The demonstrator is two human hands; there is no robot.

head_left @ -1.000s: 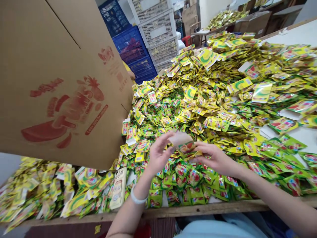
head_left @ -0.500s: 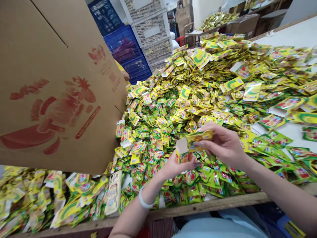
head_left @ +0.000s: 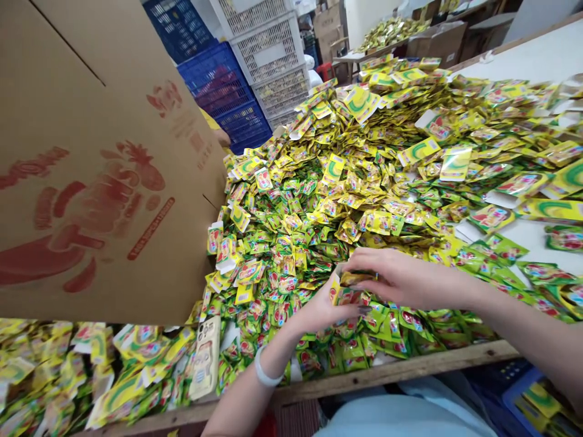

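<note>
My left hand [head_left: 321, 309] is closed around a small yellow paper box [head_left: 336, 292], whose open end faces up and right. Above it, my right hand [head_left: 380, 276] pinches a yellow candy packet [head_left: 357, 277] at the mouth of the box. The packet's lower part is hidden by the box and my fingers. Under both hands lie many green packets [head_left: 355, 355] with red fruit pictures, and yellow packets [head_left: 382, 221] heap up behind them.
A large cardboard carton [head_left: 109, 243] stands at the left. A phone in a cream case [head_left: 206, 358] lies by the wooden table edge [head_left: 392, 373]. Blue crates [head_left: 218, 82] and white crates [head_left: 268, 51] are stacked behind. A blue bin [head_left: 528, 394] is at lower right.
My right hand has brought the yellow packet down and left into the mouth of the box. My left hand keeps its hold on the box. The view has shifted slightly.
</note>
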